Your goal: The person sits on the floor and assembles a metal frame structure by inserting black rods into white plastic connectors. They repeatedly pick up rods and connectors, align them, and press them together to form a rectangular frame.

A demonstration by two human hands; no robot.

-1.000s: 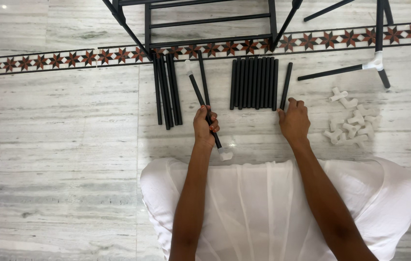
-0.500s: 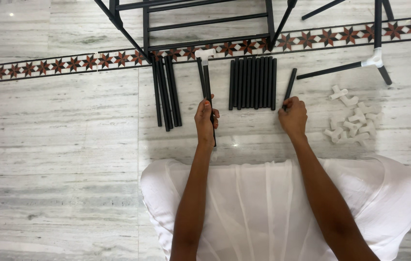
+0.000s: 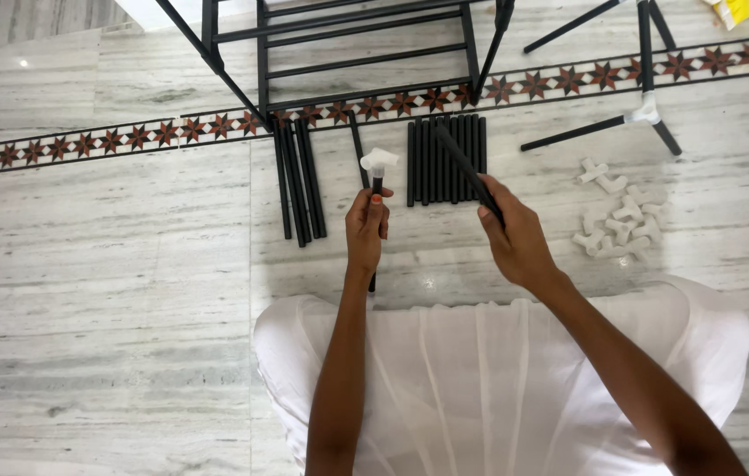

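Head view, person seated on a pale marble floor (image 3: pixel 101 264), white garment over the lap.

Left hand (image 3: pixel 365 231): fingers wrapped closed around a short black rod (image 3: pixel 375 231) held roughly upright. A white plastic connector (image 3: pixel 380 160) sits on the rod's top end at 12 o'clock from the hand; the lower end pokes out below the wrist toward 6 o'clock.

Right hand (image 3: pixel 515 238): closed around a second black rod (image 3: pixel 467 169), which slants up toward 11 o'clock, its free end passing over the row of black rods (image 3: pixel 445 159) lying side by side on the floor. The two held rods are apart; the slanted tip is near the connector but not touching.

Surroundings: another bundle of longer rods (image 3: pixel 299 181) at 10 o'clock of the left hand; a heap of loose white connectors (image 3: pixel 621 220) at 3 o'clock of the right hand; a partly built black frame (image 3: pixel 348 53) at 12 o'clock, and a jointed leg piece (image 3: pixel 648 110) at 1 o'clock.

Risks, as judged:
- The connector looks only seated on the rod end; a sideways push from the slanted rod could knock it off or cock it.
- The slanted rod enters at an angle, so it may jam in a socket or miss it.
- Its far end sweeps low over the floor row and could scatter those rods.
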